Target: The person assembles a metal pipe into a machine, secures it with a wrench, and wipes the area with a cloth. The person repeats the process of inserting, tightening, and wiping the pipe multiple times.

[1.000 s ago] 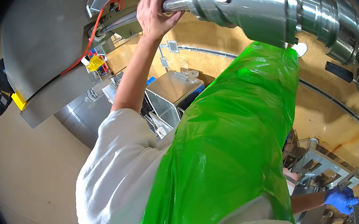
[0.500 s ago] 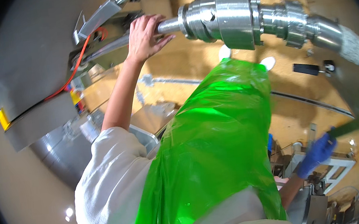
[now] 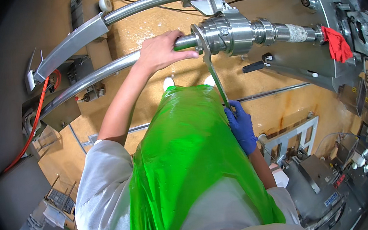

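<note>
My bare left hand point(image 3: 160, 52) lies over a steel pipe point(image 3: 117, 64), its fingers curled across the top and the thumb stretched out along the near side. Just right of it, a ribbed steel coupling point(image 3: 225, 34) joins onto the pipe's end. In a blue glove, my right hand point(image 3: 241, 126) is closed around the lower end of a long metal hook spanner point(image 3: 216, 78). The spanner's curved head sits at the left end of the coupling; whether it has caught in a notch cannot be made out.
A second curved steel tube point(image 3: 144, 6) runs above the pipe to a bracket point(image 3: 204, 0). At the right stands a steel machine point(image 3: 284, 60) with a black-handled lever point(image 3: 253, 67) and a red cloth point(image 3: 336, 45). An orange cable point(image 3: 41, 115) hangs left. A white frame point(image 3: 293, 136) stands lower right.
My right hand has swung in from the far right, bringing the spanner up to the coupling. My left hand remains on the pipe. The view has shifted, showing more of the machine at right.
</note>
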`<state>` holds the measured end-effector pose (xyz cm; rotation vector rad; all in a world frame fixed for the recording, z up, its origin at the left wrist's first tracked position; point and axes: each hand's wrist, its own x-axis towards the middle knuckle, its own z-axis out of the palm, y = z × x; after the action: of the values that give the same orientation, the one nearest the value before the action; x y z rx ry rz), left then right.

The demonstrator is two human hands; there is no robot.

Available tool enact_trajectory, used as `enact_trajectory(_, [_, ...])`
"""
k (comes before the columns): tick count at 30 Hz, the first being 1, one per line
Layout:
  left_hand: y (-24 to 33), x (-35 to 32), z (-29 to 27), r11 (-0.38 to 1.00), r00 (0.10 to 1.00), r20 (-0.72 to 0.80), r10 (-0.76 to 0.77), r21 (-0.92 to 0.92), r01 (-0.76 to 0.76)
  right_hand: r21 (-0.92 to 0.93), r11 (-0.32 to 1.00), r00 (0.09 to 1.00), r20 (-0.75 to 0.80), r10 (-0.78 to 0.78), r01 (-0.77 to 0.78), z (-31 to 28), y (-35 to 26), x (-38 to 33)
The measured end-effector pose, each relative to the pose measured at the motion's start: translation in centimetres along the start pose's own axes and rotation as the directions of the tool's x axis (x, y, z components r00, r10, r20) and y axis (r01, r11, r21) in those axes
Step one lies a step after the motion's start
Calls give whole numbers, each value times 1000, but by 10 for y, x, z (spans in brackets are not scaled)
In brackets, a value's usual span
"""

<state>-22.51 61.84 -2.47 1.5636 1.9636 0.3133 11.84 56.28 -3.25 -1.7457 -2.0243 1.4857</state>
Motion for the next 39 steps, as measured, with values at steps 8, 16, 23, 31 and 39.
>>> enact_trajectory(8, [1, 9, 6, 993, 998, -23, 60, -100, -62, -42, 997, 990, -126, 55, -61, 47, -23, -21])
enact_trajectory(16, [2, 8, 9, 989, 990, -80, 113, -91, -120, -128, 991, 983, -184, 23, -47, 64, -37, -30])
enact_trajectory(23, [5, 7, 12, 979, 964, -253, 84, -157, -127, -113, 989, 981, -178, 72, -93, 57, -41, -31])
enact_trajectory(31, [32, -47, -8, 748, 745, -209, 633, 411, -521, -781, 608, 884, -176, -433, 142, -35, -72, -39])
enact_trajectory(39, [54, -46, 5, 798, 941, -116, 318, -502, -332, -957, 235, 574, -98, -813, 170, -128, -186, -51])
